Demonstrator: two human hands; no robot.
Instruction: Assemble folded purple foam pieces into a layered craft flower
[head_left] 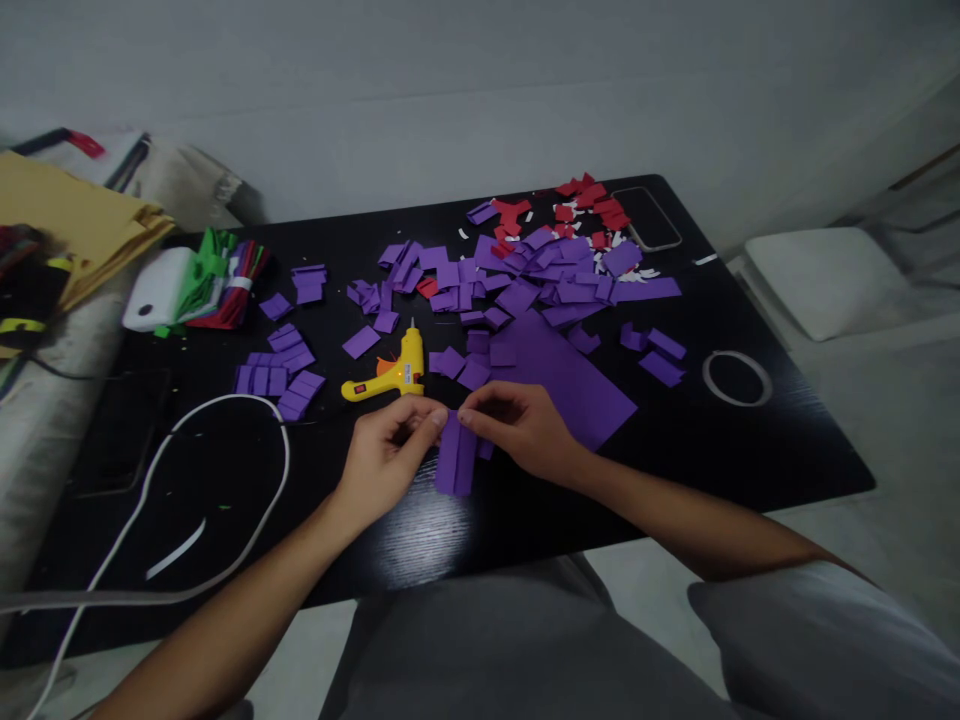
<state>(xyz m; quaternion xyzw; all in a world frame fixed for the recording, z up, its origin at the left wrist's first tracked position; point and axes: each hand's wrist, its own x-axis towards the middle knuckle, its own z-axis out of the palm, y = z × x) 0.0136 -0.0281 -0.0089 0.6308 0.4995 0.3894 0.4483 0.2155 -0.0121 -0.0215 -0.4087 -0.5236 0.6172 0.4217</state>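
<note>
Fingers and thumb of my left hand (390,450) pinch the top left corner of a creased purple paper strip (454,455), and up at the opposite corner it's the thumb and index finger of my right hand (529,425), pinching too, the other fingers curled in! We're just on the near side of the yellow glue gun (397,372), a touch to its right, the strip's free end pointing at me; whether it meets the black table (750,460), I can't tell. Right of the gun, a flat purple sheet (577,380), partly behind my right hand. Beyond the gun and right, a heap of folded purple pieces (555,262), with red scraps (611,212) past that. Left of the gun, another purple cluster (298,395); nearer me on that side, a looped white cable (286,450).
</note>
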